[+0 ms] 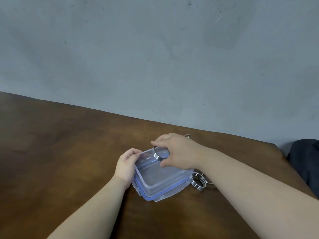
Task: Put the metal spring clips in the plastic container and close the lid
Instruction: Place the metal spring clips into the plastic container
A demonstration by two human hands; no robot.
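Holding spring clip (159, 153) over open container (165, 184) (left hand (126, 165) steadying rim) — right hand (177, 151).

Single head-worn wide-angle view looking forward and down over tabletop (69, 152), sitting close above both forearms, facing grey wall (155, 49) behind.

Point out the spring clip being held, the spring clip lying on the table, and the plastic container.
held spring clip (158, 155), head view, on its coiled metal band.
spring clip on the table (197, 181), head view, on its coil.
plastic container (156, 188), head view, on its near clear wall.
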